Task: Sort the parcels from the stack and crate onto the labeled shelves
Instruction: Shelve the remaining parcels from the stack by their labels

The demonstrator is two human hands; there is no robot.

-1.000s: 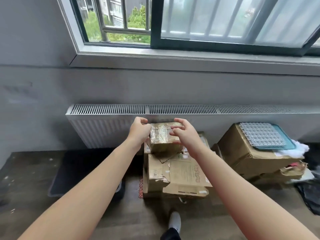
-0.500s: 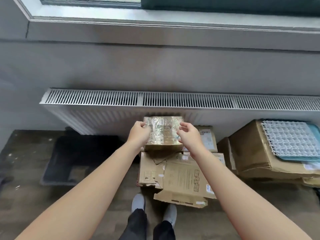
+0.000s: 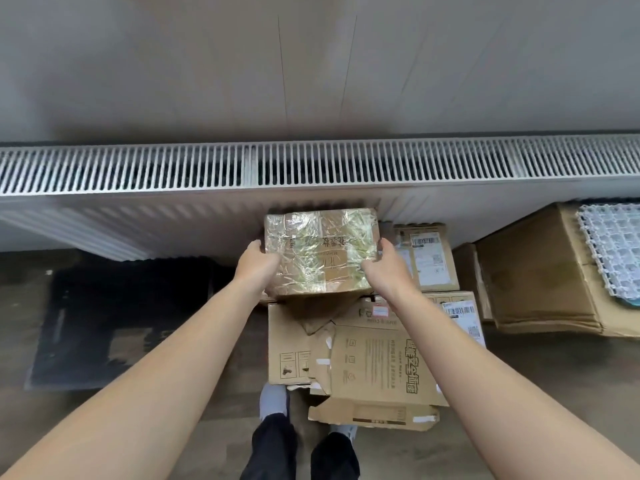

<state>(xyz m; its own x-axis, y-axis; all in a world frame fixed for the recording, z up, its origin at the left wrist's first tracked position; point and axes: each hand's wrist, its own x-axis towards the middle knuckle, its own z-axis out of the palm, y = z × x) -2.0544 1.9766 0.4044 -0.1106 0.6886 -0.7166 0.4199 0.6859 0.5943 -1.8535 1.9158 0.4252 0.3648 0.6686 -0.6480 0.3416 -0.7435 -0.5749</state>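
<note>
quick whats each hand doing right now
Left hand: grips the taped box by its left side.
Right hand: grips the box by its right side.

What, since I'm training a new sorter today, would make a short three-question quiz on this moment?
1. True or false: the left hand and the right hand both hold the taped parcel.
2. What lies on top of the large box at far right? A) a white plastic grid B) a shoe C) a bottle
3. Fill in: behind the cardboard stack stands a white ____.
Key: 1 true; 2 A; 3 radiator.
</note>
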